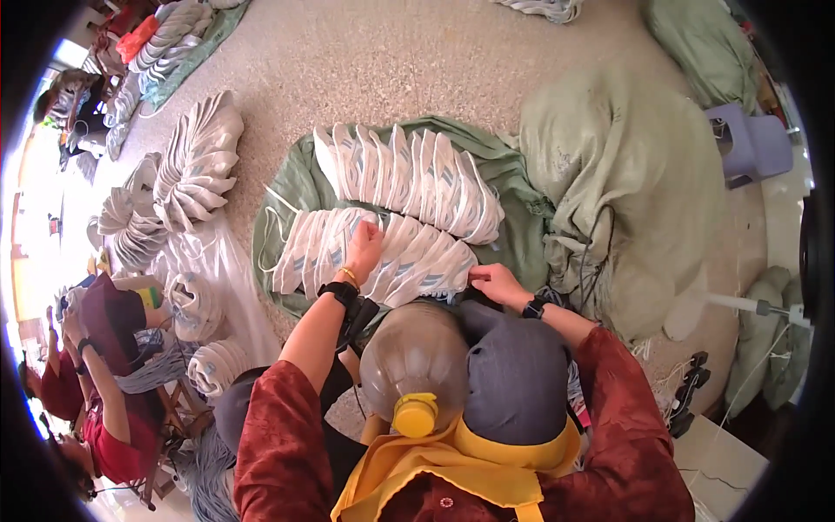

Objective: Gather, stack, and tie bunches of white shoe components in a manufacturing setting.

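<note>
Two rows of nested white shoe uppers with grey-blue stripes lie on a green sack point(522, 235). My left hand point(365, 248) is closed over the middle of the near row of shoe uppers point(317, 248), its fingertips pinched at the material. At that row's right end, my right hand point(499, 284) has its fingers closed at the edge of the last upper. The far row of shoe uppers point(409, 174) lies behind, touched by neither hand. Loose white laces stick out at the near row's left end.
A large clear plastic bottle point(413, 352) with a yellow cap stands before me beside my knee. A bulky pale-green sack point(626, 200) is at right, near a purple plastic stool point(750, 143). More bundled uppers point(200, 165) lie at left, where a co-worker point(117, 418) in red sits.
</note>
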A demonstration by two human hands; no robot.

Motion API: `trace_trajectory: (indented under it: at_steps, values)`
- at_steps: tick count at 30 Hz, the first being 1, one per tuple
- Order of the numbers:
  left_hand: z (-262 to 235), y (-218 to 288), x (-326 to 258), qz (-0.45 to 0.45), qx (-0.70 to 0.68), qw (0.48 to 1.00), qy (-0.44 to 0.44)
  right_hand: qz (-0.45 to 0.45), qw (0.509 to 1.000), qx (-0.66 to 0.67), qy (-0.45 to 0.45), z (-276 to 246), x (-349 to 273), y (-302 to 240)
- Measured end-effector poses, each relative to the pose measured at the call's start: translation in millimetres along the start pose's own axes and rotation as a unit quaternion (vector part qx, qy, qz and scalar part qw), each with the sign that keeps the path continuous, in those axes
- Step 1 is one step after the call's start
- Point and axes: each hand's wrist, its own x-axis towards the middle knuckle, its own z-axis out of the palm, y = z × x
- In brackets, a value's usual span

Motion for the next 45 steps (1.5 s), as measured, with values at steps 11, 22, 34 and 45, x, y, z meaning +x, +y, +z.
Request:
trace_trajectory:
  at_steps: [11,22,34,45]
  values:
    - [11.7,-2.0,-3.8,-0.012,0.019,1.000,0.016,-0.055,0.978,0.146,0.138,17.9,-5.6,15.6]
    - [7.2,-18.9,21.0,-0.137,-0.170,0.945,-0.244,-0.006,0.985,0.165,0.043,9.9,19.8,23.7]
    - [20.0,-5.0,30.2,-0.221,-0.192,0.896,-0.334,0.041,0.952,0.304,-0.013,23.1,45.0,52.3]
    - [43.1,-47.9,46.2,-0.115,-0.061,0.888,-0.441,0.131,0.880,0.440,-0.123,37.7,67.1,66.2]
